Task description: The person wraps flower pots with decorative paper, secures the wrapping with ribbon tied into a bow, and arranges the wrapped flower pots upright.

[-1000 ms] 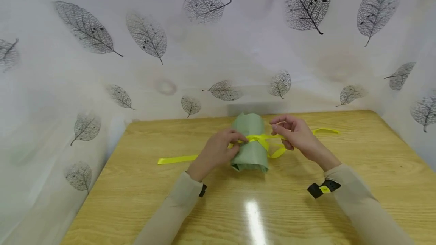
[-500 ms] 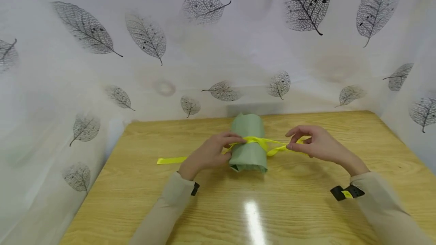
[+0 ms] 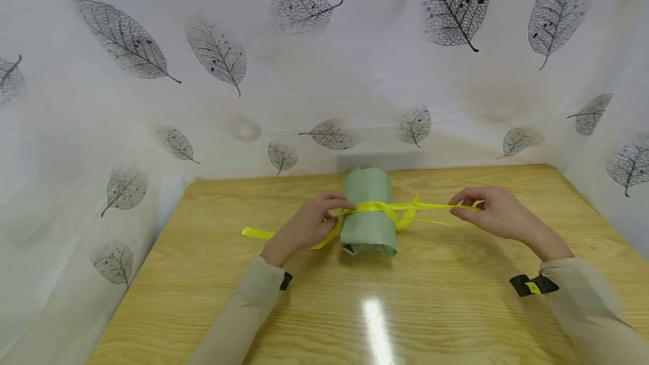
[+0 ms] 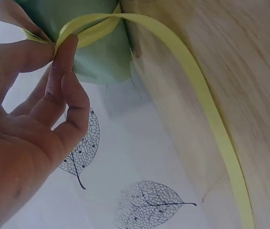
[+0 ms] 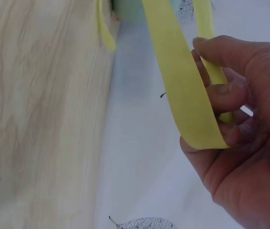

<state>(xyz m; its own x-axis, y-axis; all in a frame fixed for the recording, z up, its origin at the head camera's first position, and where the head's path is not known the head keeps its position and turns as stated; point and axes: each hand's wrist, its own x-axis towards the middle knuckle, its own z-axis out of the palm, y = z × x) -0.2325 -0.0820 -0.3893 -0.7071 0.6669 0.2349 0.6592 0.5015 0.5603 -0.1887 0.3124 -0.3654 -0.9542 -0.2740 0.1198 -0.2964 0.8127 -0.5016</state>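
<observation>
A cylinder wrapped in pale green paper (image 3: 369, 235) lies on the wooden table in the head view, with a yellow ribbon (image 3: 373, 207) tied round its middle. At its left side my left hand (image 3: 304, 223) pinches the ribbon between thumb and fingertip, as the left wrist view shows; a long ribbon tail (image 4: 199, 88) curves away from there. To the right of the cylinder, my right hand (image 3: 499, 214) holds a stretch of ribbon pulled out nearly straight. In the right wrist view a ribbon loop (image 5: 182, 86) passes through its fingers. A loose loop and thin end hang near the cylinder's right side.
The wooden table (image 3: 446, 308) runs back to a pale cloth (image 3: 324, 83) printed with dark leaf skeletons, which stands behind it and along both sides. A bright light reflection (image 3: 377, 331) shows on the tabletop in front of the cylinder.
My right hand has moved right, away from the cylinder, drawing the ribbon out straighter. My left hand has shifted slightly left, and the left ribbon tail has moved and bent.
</observation>
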